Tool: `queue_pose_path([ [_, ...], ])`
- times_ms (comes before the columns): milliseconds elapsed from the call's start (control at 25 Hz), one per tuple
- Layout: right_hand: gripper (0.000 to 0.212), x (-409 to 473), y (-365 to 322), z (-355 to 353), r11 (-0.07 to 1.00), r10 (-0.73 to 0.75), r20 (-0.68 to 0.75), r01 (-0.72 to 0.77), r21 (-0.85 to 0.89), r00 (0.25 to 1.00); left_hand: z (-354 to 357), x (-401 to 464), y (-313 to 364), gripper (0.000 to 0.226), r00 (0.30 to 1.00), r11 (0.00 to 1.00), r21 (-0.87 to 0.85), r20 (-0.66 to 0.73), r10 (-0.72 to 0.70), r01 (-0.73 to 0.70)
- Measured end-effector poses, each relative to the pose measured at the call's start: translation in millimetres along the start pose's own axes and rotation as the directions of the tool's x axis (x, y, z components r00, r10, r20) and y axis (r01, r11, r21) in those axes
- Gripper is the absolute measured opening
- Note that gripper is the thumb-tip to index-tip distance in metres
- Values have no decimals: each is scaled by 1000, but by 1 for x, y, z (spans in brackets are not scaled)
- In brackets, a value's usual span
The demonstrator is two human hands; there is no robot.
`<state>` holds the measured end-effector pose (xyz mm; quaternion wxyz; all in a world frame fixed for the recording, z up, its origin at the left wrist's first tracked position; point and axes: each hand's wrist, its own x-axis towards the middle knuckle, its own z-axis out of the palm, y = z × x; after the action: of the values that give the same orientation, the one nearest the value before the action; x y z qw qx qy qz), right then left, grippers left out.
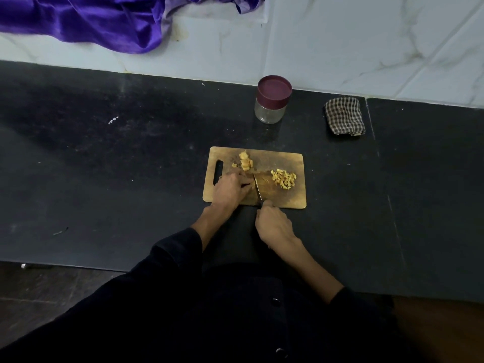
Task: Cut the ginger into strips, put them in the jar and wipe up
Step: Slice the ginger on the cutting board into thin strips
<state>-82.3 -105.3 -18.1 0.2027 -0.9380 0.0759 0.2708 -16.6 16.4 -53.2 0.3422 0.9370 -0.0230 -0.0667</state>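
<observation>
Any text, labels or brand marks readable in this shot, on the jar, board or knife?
None readable.
Jar: plain maroon lid, clear glass, no label showing.
Cutting board: bare wood, no marking.
Knife: blade too small to show any stamp.
Checked cloth: pattern only.

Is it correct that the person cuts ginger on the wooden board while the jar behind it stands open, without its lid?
Not quite. The head view shows the jar closed, its maroon lid on. The rest holds: the person cuts ginger on the wooden board.
</observation>
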Motion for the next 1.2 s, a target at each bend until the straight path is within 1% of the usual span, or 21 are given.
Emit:
queue_pose_path([
  [240,26,3,4,3,997,18,-35,-15,73,999,1,0,-2,23,1000,1000,27,0,14,-14],
  [400,24,2,11,-2,995,2,-54,3,95,999,2,1,-4,23,1000,1000,22,2,13,-13],
  [520,25,2,21,-10,980,34,-52,-23,196,998,3,1,-6,23,999,999,5,-8,33,-33],
  [640,25,-1,28,-20,927,71,-6,-63,369,997,4,1,-9,24,999,999,-16,-11,39,-39],
  [680,25,-3,29,-21,914,65,13,-64,401,998,4,0,-8,25,999,999,-22,-11,41,-41],
  [760,27,-5,28,-19,927,21,34,-32,375,999,3,1,-9,26,999,998,-32,-10,53,-53],
  [960,27,-2,18,-10,981,-47,51,36,191,998,1,1,-10,26,996,995,-46,-8,84,-84],
  [1200,27,4,13,-3,992,-103,-21,105,70,994,2,4,-12,25,997,995,-59,-12,74,-74],
])
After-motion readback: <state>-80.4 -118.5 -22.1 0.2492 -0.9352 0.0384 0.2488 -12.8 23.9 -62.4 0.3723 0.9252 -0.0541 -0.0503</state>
